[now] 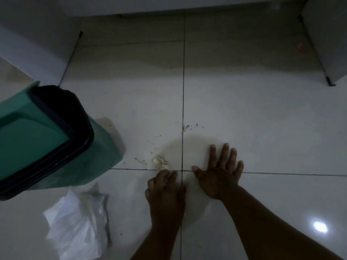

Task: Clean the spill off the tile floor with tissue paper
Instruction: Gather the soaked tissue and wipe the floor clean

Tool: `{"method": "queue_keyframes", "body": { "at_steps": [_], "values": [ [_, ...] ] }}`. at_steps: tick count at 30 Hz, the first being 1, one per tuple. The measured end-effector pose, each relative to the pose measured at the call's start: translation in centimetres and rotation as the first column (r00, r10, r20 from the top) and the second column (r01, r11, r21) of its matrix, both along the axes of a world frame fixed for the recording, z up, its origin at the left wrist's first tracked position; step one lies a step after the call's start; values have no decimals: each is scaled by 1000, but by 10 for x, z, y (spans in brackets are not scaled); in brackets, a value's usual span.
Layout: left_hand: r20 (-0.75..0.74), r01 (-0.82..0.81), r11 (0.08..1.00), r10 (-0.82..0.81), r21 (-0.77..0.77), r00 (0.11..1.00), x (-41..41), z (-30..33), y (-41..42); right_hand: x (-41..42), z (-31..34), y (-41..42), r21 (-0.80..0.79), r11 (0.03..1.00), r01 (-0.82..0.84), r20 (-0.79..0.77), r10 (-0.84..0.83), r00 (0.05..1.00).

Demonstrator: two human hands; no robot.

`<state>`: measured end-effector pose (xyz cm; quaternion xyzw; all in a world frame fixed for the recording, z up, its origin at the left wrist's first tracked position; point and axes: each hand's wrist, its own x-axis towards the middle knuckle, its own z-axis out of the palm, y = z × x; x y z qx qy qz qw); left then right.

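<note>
Your right hand lies flat on the white tile floor, fingers spread and pointing away from you, the palm just across the junction of two dark grout lines. Your left hand sits just left of that junction with its fingers curled down onto the floor; a soiled wad of tissue paper shows at its fingertips, touching them, though the dim light does not let you tell whether the fingers pinch it or only press against it. The spill appears as brownish smears and scattered dark specks beyond and to the left of both hands, near the vertical grout line, with a second smear just left of the wad. A pale, faintly rounded patch of tile lies between the wad and your right hand. A green bin with a black inner rim stands at the left, tilted in the wide-angle view. A crumpled white sheet, paper or plastic, lies on the floor in front of the bin, well left of your left forearm. A bright light reflection glints on the tile at lower right. No brand, label or legible writing shows on the bin, the tissue or the floor.
</note>
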<state>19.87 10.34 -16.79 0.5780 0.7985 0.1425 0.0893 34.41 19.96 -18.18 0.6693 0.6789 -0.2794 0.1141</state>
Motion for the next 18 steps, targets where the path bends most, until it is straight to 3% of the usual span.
{"method": "queue_keyframes", "body": {
  "at_steps": [5,11,15,18],
  "values": [
    [107,-43,998,47,-39,993,-24,9,12,-1,15,6,-143,989,-29,-10,28,1000],
    [67,-262,964,264,-41,962,-78,15,-1,-3,23,9,-190,982,-23,-24,19,1000],
    [89,-248,967,252,-52,964,-82,14,21,-3,23,8,-179,983,-29,-40,22,999],
    [90,-115,989,123,-88,988,-55,13,33,-3,21,7,-169,985,-24,-35,18,999]
  ]
}}
